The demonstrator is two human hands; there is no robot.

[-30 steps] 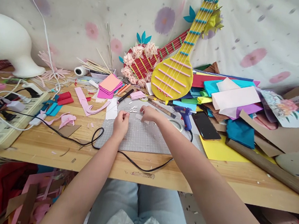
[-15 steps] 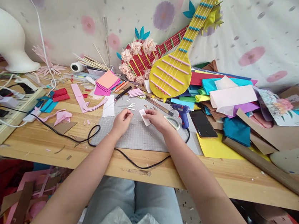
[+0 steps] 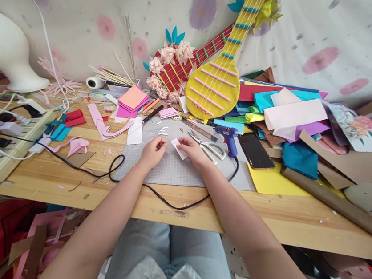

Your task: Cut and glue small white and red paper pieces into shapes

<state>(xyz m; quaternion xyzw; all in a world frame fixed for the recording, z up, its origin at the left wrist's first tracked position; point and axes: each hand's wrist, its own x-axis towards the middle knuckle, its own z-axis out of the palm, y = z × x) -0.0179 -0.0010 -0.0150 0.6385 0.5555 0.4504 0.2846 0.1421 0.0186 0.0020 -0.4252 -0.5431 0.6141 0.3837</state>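
Observation:
Over the grey cutting mat (image 3: 175, 174), my right hand (image 3: 192, 151) pinches a small white slip of paper (image 3: 178, 148). My left hand (image 3: 153, 151) is closed just left of it, fingertips pressed together; whatever they hold is too small to make out. Several tiny white rolled pieces (image 3: 163, 130) lie on the mat beyond my left hand. A larger white sheet (image 3: 135, 131) rests at the mat's upper left. Scissors with pale green handles (image 3: 216, 150) lie just right of my right hand. Beside them is a blue hot glue gun (image 3: 229, 140).
A black cord (image 3: 178, 207) loops across the wooden table's front (image 3: 99, 194). A phone (image 3: 256, 150) and piled coloured paper (image 3: 295, 120) lie to the right. A yellow paper lute (image 3: 213, 89) leans at the back. A power strip (image 3: 10, 151) stands at the left.
My right hand and the white slip have shifted slightly left, nearer my left hand. More of the scissors now shows beside my right wrist. The view has moved a little.

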